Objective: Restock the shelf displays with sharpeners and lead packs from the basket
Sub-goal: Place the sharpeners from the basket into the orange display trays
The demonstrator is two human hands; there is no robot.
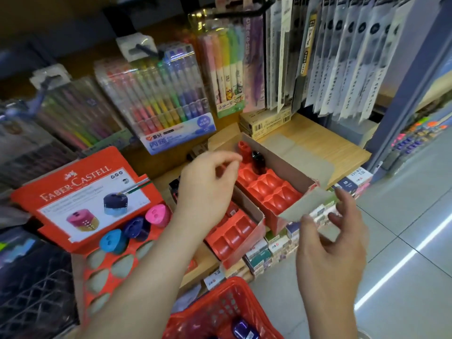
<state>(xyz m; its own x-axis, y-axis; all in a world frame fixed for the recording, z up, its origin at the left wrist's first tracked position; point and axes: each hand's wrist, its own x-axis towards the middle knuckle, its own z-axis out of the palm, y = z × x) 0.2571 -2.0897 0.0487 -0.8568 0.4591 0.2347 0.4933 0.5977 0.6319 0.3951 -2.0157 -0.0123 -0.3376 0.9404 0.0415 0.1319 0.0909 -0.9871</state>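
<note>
My left hand point(208, 184) hovers over the shelf, fingers loosely curled and holding nothing. Just beyond its fingertips, a red sharpener point(243, 149) and a black sharpener point(258, 160) stand at the far end of a red-tray display box point(271, 194). My right hand point(332, 243) is lower right, fingers spread, touching the box's grey cardboard flap point(305, 206). A Faber-Castell display point(83, 204) at left holds pink point(158, 215), navy point(136, 227) and blue point(113, 241) sharpeners. The red basket point(220, 307) sits below, with a purple item point(244, 330) inside.
A second red tray box point(234, 236) lies between the two displays. Hanging marker sets point(159, 94) and pen packs point(342, 57) crowd the wall above. Small eraser boxes point(266, 250) line the lower shelf. Tan boxes point(266, 123) stack at the back of the wooden shelf point(330, 145).
</note>
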